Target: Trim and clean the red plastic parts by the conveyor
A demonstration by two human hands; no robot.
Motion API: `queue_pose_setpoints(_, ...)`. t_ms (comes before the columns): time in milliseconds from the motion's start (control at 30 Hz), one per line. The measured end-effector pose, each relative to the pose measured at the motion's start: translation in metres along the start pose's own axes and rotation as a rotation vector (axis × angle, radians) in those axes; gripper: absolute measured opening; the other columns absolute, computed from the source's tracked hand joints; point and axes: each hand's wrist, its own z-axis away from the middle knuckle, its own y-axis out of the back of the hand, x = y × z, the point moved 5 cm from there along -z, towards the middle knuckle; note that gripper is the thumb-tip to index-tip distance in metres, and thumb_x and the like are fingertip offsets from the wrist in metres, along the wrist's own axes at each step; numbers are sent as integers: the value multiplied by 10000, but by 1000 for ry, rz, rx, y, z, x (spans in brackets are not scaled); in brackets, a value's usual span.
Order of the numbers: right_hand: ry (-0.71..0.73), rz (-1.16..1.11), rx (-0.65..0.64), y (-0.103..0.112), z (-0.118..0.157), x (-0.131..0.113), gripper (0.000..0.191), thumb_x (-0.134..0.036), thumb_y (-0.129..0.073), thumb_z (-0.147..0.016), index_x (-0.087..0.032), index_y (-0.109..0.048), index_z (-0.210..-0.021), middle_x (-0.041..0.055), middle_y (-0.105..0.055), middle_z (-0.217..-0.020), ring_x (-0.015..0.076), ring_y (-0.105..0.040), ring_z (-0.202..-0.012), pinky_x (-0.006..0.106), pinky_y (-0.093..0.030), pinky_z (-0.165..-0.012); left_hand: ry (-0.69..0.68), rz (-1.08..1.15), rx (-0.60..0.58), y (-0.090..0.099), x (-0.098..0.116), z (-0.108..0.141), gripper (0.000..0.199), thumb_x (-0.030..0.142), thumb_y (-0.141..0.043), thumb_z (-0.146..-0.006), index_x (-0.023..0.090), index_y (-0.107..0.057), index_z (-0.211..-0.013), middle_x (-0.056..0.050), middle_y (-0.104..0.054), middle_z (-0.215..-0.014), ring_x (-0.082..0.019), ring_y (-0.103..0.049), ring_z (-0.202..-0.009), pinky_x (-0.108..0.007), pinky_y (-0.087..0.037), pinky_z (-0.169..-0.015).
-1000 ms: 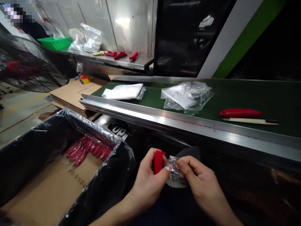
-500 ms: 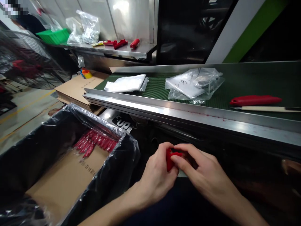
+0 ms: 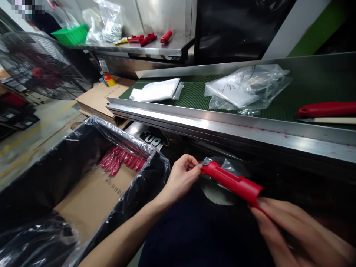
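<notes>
A red plastic handle-like part (image 3: 232,180), half-tube in shape with a cut-out wide end, slants across the space in front of me. My right hand (image 3: 289,222) grips its wide end between thumb and fingers. At the narrow end, my left hand (image 3: 185,172) is closed in a pinch on the edge of a clear plastic bag (image 3: 219,194). The bag hangs below and behind the part. Whether the left fingertips also touch the red tip is hard to see.
A black bin (image 3: 155,178) lined with clear plastic holds bagged red parts (image 3: 122,159) and cardboard. Beyond my hands runs a green conveyor (image 3: 191,91) with a metal edge, carrying plastic packets (image 3: 155,90) and a red knife-like tool (image 3: 328,108). A fan (image 3: 41,66) stands at left.
My hands have moved apart from a close hold on a red piece. The long red part now shows in my right hand, and a clear bag shows at my left fingertips. The view has shifted slightly.
</notes>
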Motion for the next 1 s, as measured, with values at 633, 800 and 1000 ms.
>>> queue_pose_setpoints(633,357,198,-180,-38,-13,-28,260,-23,-632,-837,-81,-610,-1089,112,-689,-938,205,-645,-839,360,-499,-772,-375,-254,133,-3,10,35,115,200,-548,-935,168,-655,-905,-42,-624,-927,-135,-576,-851,-249,-443,-784)
queue_pose_setpoints(800,-515,-182,131,-49,0,-1,78,-248,-661,-895,-196,-666,-953,21,-720,-835,133,-686,-729,228,-540,-715,-430,-236,185,-6,4,45,74,151,-544,-928,166,-616,-935,-42,-612,-933,-139,-591,-877,-270,-472,-827)
queue_pose_setpoints(1000,-930,-756,100,-80,23,10,237,-417,-622,-905,-183,-662,-911,75,-728,-856,173,-702,-725,248,-573,-639,-388,-239,223,-1,-11,44,65,158,-525,-937,159,-590,-929,-46,-613,-909,-138,-596,-842,-265,-483,-790)
